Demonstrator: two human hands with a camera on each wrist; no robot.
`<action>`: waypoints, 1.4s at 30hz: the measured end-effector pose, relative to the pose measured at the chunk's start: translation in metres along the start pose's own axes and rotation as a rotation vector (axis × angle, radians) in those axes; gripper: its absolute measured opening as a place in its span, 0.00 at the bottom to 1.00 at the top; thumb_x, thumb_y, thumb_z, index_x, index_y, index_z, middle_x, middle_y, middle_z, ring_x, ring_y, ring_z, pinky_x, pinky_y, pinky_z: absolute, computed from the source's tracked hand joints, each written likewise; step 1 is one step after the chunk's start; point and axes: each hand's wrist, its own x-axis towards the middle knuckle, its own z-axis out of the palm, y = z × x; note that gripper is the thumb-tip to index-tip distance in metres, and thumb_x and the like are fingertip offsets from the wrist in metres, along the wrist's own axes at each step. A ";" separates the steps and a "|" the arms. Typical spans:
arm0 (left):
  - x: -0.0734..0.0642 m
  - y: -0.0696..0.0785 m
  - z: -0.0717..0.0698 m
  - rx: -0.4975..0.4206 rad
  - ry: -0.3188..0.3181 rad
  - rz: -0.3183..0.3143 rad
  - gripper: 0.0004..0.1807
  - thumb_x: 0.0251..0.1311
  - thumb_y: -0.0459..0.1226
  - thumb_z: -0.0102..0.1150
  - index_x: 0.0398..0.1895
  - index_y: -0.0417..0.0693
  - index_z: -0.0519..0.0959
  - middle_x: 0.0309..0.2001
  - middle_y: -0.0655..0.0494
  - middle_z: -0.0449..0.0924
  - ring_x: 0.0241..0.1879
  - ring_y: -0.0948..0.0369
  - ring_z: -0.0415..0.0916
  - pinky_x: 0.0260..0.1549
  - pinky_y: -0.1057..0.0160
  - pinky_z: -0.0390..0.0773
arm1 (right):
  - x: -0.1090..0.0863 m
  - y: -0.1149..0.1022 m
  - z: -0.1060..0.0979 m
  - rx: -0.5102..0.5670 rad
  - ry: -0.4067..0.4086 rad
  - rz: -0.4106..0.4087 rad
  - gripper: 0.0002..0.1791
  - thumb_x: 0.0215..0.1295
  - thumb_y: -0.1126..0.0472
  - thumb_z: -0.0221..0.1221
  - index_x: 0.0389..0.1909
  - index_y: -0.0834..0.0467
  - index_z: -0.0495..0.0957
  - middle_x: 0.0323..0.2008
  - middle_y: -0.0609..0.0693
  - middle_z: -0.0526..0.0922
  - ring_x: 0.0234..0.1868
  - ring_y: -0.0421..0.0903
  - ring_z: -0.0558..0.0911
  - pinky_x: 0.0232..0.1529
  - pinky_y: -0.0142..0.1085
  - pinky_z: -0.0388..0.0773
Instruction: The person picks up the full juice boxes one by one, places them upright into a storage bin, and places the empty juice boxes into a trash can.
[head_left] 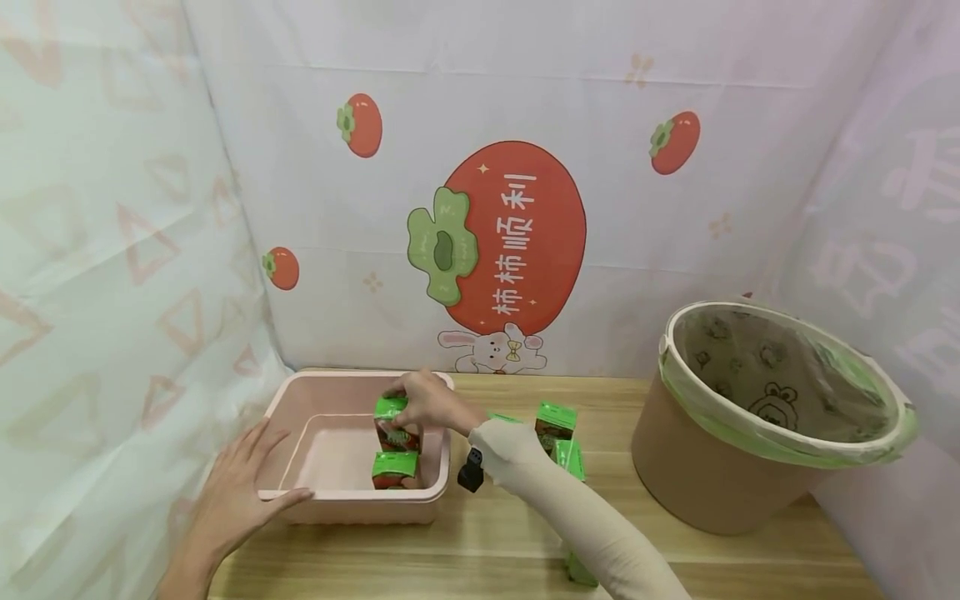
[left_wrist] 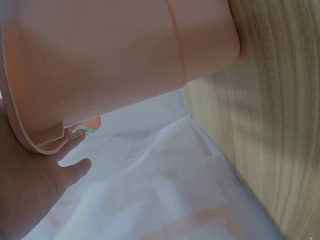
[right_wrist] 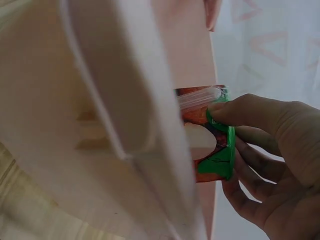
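Observation:
Inside the pink plastic basin (head_left: 330, 503), my right hand (head_left: 435, 404) pinches a green-topped drink carton (head_left: 397, 436) from above. Up close in the right wrist view, the right hand (right_wrist: 285, 145) has its thumb and fingers on the green end of the drink carton (right_wrist: 205, 172), which carries a clear wrapped straw (right_wrist: 200, 97). A second green-topped carton (head_left: 394, 471) stands nearer the front wall of the basin. My left hand (head_left: 232, 492) rests against the basin's left rim, its fingers spread. The left wrist view shows the left hand (left_wrist: 30, 185) touching that rim from outside.
Right of the basin, several green-topped cartons stand on the wooden table (head_left: 510, 550), including one carton (head_left: 555, 423) behind another carton (head_left: 570, 458); my right sleeve (head_left: 570, 500) partly covers them. A tall bin (head_left: 705, 467) with a green liner stands at the right.

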 end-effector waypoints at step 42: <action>0.000 0.002 0.000 0.005 0.010 -0.004 0.49 0.43 0.55 0.82 0.70 0.47 0.74 0.76 0.32 0.63 0.72 0.31 0.59 0.74 0.30 0.51 | -0.005 0.004 0.020 -0.205 -0.083 -0.028 0.24 0.60 0.59 0.78 0.56 0.60 0.87 0.49 0.48 0.90 0.47 0.38 0.85 0.47 0.25 0.80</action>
